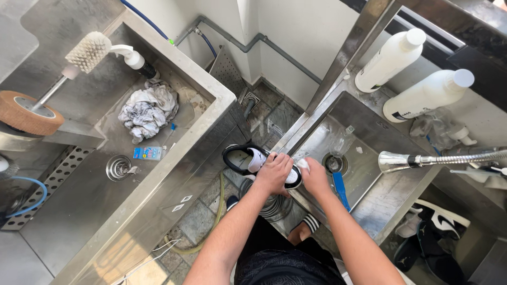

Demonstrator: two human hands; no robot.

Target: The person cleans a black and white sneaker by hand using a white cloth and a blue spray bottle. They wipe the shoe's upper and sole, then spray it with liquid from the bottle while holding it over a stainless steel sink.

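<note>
Flanking the centre of the frame, two steel sinks (364,174) fill both sides; at lower centre a black-and-white sneaker (243,158) rests on the right sink's rim, left hand (274,171) clasped around it, right hand (315,177) closed on a small white cloth (302,164).

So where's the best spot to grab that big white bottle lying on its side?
Probably around the middle of its body. The nearer white bottle lies tipped over on the steel ledge beside a second bottle, cap pointing right. Its round middle is bare on top, so come down from above and wrap your fingers across it. The cap end looks too narrow for a steady hold.
</note>
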